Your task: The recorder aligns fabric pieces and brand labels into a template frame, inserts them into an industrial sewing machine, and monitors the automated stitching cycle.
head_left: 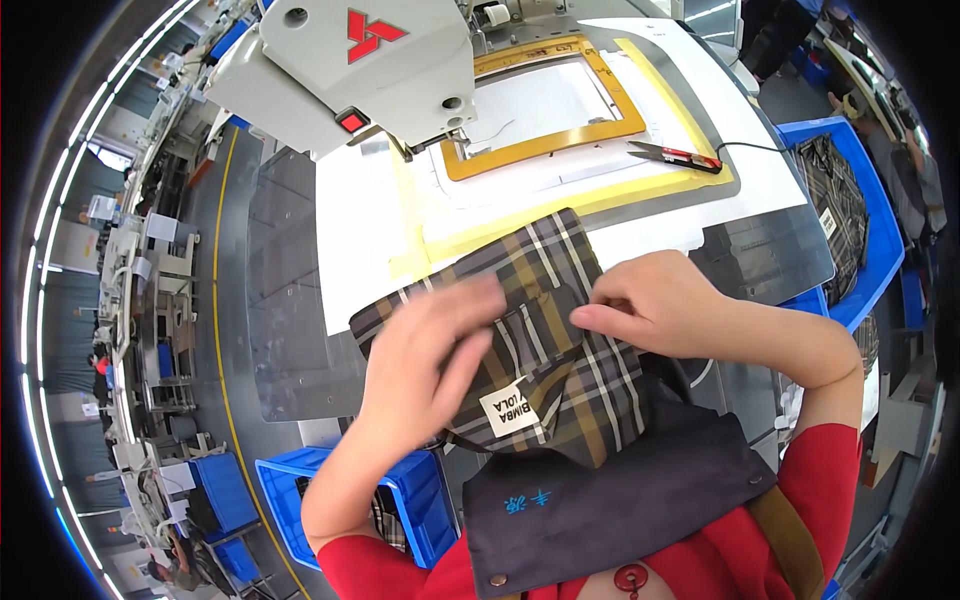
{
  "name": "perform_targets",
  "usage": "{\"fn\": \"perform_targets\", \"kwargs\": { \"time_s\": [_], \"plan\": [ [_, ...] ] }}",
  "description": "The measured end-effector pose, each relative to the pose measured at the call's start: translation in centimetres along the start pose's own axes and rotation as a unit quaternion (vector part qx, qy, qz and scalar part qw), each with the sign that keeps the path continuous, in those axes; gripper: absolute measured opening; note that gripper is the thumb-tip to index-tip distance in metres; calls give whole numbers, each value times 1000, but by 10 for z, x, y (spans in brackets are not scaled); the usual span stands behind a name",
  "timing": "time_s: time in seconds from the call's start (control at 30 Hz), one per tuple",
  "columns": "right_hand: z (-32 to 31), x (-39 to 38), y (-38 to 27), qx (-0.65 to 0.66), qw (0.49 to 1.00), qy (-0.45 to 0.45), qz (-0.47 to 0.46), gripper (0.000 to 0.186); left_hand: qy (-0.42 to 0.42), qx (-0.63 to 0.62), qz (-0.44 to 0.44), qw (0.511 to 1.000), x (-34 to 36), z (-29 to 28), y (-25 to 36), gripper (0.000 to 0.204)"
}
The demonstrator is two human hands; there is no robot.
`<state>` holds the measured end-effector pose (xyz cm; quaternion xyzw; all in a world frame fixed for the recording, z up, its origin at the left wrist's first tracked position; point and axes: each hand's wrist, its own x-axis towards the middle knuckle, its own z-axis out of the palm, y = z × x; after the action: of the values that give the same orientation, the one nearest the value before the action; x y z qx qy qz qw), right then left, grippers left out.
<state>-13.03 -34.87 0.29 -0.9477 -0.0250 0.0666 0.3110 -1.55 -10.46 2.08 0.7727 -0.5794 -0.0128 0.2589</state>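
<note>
A dark plaid fabric piece (610, 390) with brown, white and black stripes and a white label (508, 408) lies at the near edge of the machine's table, partly hanging toward my lap. My right hand (660, 305) has its fingers curled in and the thumb pressed against them, pinching the fabric's right side. Over the left side of the cloth is my left hand (420, 350), smeared by motion, its thumb apart from the fingers and nothing visible in it. A small folded flap of the same plaid shows between both hands.
Ahead stands a sewing machine head (370, 70) beside a yellow rectangular frame (550, 146) on a white sheet edged with yellow tape. Red-handled thread snips (680, 157) lie right of the frame. A blue bin (895, 250) holds plaid pieces; another blue bin (430, 505) stands lower left.
</note>
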Motion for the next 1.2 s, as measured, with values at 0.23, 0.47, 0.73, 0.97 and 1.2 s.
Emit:
{"fn": "perform_targets", "kwargs": {
  "time_s": [0.23, 0.47, 0.73, 0.97, 1.2],
  "plan": [
    [18, 12, -2, 51, 999, -3, -1, 19, -50, -6, -156, 987, 49, 34, -5, 74],
    [32, 7, 8, -53, 957, 188, -214, 13, -46, -33, 4, 998, 49, 37, -7, 38],
    [19, -4, 4, -150, 909, 252, -295, 18, 9, -136, -29, 990, 44, 30, -1, 20],
    [7, 0, 0, -4, 940, 247, -238, 14, 66, -164, -14, 984, 43, 29, 1, 20],
    [-7, 5, -2, 247, 959, 132, -46, 15, 29, -318, -155, 935, 46, 28, 3, 10]
  ]
}}
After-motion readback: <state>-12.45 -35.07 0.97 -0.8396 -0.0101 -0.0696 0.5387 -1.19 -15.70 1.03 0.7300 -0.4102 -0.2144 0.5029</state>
